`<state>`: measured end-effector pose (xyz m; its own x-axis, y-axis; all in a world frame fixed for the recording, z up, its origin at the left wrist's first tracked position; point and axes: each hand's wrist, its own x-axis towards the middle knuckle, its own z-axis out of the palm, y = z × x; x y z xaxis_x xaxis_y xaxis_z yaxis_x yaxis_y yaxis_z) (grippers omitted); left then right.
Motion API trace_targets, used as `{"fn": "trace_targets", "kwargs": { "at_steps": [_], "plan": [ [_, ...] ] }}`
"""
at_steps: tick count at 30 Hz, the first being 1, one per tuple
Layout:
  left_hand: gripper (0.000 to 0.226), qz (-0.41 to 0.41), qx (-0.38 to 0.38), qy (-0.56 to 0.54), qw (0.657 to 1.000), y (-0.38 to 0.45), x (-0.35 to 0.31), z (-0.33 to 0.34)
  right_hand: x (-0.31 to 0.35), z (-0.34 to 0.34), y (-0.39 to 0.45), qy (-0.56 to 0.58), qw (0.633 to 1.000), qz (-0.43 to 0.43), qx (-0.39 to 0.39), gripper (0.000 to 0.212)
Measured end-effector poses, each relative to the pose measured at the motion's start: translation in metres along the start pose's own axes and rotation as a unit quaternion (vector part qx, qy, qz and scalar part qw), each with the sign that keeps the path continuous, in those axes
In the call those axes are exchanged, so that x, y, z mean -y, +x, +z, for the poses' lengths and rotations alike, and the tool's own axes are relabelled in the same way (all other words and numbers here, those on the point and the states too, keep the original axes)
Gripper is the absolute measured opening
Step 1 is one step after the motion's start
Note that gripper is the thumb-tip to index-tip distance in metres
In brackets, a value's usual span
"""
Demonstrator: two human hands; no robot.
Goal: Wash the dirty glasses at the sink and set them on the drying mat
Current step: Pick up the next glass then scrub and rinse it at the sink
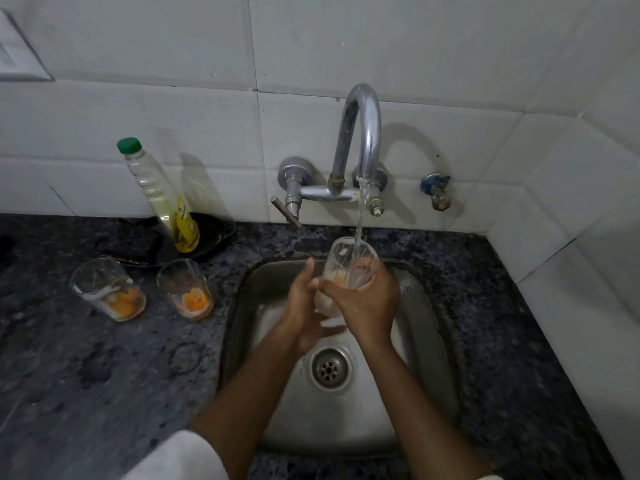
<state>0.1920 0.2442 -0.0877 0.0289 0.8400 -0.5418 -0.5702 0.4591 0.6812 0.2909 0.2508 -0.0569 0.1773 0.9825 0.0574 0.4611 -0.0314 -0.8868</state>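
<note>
A clear glass [346, 258] with orange residue is held upright over the steel sink [426, 327], under the running tap [360, 133]; water streams into its mouth. My right hand [363, 303] wraps around the glass's lower half. My left hand [304, 306] cups the glass's base and left side from below. Two more dirty glasses stand on the dark counter left of the sink: one [107, 289] farther left, tilted-looking, and one [185, 289] closer to the sink, both with orange dregs at the bottom. No drying mat is in view.
A green-capped bottle [162, 199] of yellow liquid leans in a black pan [207, 244] at the back of the speckled granite counter [86, 375]. White tiled walls close the back and right. A small blue valve [436, 192] sits right of the tap. The drain [329, 368] lies mid-sink.
</note>
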Motion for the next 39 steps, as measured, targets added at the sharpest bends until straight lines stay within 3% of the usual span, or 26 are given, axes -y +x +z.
{"fn": "trace_targets", "kwargs": {
  "at_steps": [2, 4, 7, 9, 11, 12, 14, 17, 19, 21, 23, 25, 27, 28, 29, 30, 31, 32, 33, 34, 35, 36, 37, 38, 39],
  "plan": [
    [0.061, -0.006, 0.038, -0.121, 0.992, 0.002, 0.016, 0.008, 0.000, 0.002, 0.001, -0.002, 0.999, 0.014, 0.042, 0.072],
    [0.050, 0.025, 0.013, -0.145, 0.989, 0.009, 0.016, 0.012, 0.001, -0.009, -0.002, -0.028, 0.996, -0.012, 0.090, 0.069],
    [0.034, 0.042, -0.049, -0.079, 0.995, 0.017, 0.004, 0.007, 0.003, -0.041, -0.002, -0.148, 0.959, -0.237, 0.034, 0.063],
    [0.030, 0.037, -0.059, -0.016, 0.997, 0.024, -0.005, 0.003, 0.003, -0.051, 0.005, -0.221, 0.909, -0.332, 0.123, 0.040],
    [0.046, 0.010, -0.038, 0.004, 0.999, 0.026, -0.013, 0.002, -0.001, -0.049, 0.015, -0.279, 0.862, -0.326, 0.270, 0.027],
    [0.053, 0.002, -0.029, 0.005, 1.000, 0.027, -0.017, 0.002, -0.004, -0.045, 0.019, -0.285, 0.850, -0.329, 0.297, 0.029],
    [0.047, 0.018, 0.009, -0.041, 0.999, 0.027, -0.017, 0.001, -0.005, -0.031, 0.025, -0.236, 0.888, -0.303, 0.254, 0.030],
    [0.034, 0.070, 0.062, -0.224, 0.970, 0.027, 0.000, 0.001, 0.002, -0.004, 0.026, -0.057, 0.974, -0.138, 0.168, 0.024],
    [0.038, 0.069, 0.077, -0.269, 0.958, 0.030, 0.003, -0.001, -0.005, 0.002, 0.021, -0.029, 0.976, -0.115, 0.184, 0.011],
    [0.051, 0.027, 0.063, -0.216, 0.974, 0.029, -0.006, -0.005, -0.017, -0.011, 0.018, -0.127, 0.931, -0.205, 0.275, 0.014],
    [0.052, -0.004, 0.053, -0.201, 0.978, 0.027, -0.010, -0.003, -0.024, -0.021, 0.020, -0.217, 0.896, -0.260, 0.286, 0.023],
    [0.046, 0.028, 0.053, -0.207, 0.977, 0.024, -0.002, 0.001, -0.024, -0.012, 0.019, -0.103, 0.945, -0.238, 0.198, 0.024],
    [0.035, 0.039, 0.054, -0.231, 0.971, 0.027, 0.007, 0.000, -0.014, -0.003, 0.017, -0.018, 0.959, -0.186, 0.214, 0.023],
    [0.032, 0.031, 0.067, -0.244, 0.967, 0.024, 0.006, -0.001, -0.015, -0.005, 0.017, -0.080, 0.934, -0.223, 0.267, 0.031],
    [0.039, 0.016, 0.079, -0.225, 0.971, 0.026, 0.002, -0.005, -0.018, -0.012, 0.018, -0.213, 0.881, -0.280, 0.316, 0.041],
    [0.045, 0.000, 0.070, -0.171, 0.983, 0.029, 0.001, -0.010, -0.024, -0.020, 0.023, -0.329, 0.822, -0.323, 0.334, 0.045],
    [0.047, -0.006, 0.056, -0.127, 0.990, 0.032, 0.002, -0.013, -0.024, -0.025, 0.027, -0.381, 0.793, -0.323, 0.348, 0.043],
    [0.046, 0.003, 0.053, -0.101, 0.993, 0.030, 0.004, -0.012, -0.027, -0.023, 0.027, -0.341, 0.825, -0.287, 0.347, 0.038],
    [0.045, 0.018, 0.061, -0.110, 0.992, 0.027, 0.009, -0.011, -0.026, -0.017, 0.022, -0.223, 0.887, -0.244, 0.323, 0.035],
    [0.046, 0.022, 0.062, -0.135, 0.989, 0.027, 0.014, -0.011, -0.020, -0.010, 0.016, -0.121, 0.924, -0.180, 0.313, 0.033],
    [0.050, 0.023, 0.061, -0.173, 0.983, 0.028, 0.018, -0.010, -0.014, -0.005, 0.013, -0.087, 0.935, -0.146, 0.310, 0.034],
    [0.049, 0.019, 0.064, -0.192, 0.979, 0.028, 0.018, -0.008, -0.015, -0.003, 0.013, -0.137, 0.915, -0.190, 0.330, 0.036],
    [0.043, 0.020, 0.056, -0.184, 0.981, 0.030, 0.015, -0.009, -0.018, -0.005, 0.014, -0.256, 0.871, -0.243, 0.342, 0.038],
    [0.038, 0.013, 0.049, -0.141, 0.989, 0.030, 0.010, -0.009, -0.023, -0.010, 0.018, -0.404, 0.794, -0.274, 0.363, 0.040],
    [0.038, -0.004, 0.039, -0.083, 0.996, 0.033, 0.008, -0.012, -0.024, -0.016, 0.023, -0.460, 0.766, -0.271, 0.359, 0.043]
  ]
}}
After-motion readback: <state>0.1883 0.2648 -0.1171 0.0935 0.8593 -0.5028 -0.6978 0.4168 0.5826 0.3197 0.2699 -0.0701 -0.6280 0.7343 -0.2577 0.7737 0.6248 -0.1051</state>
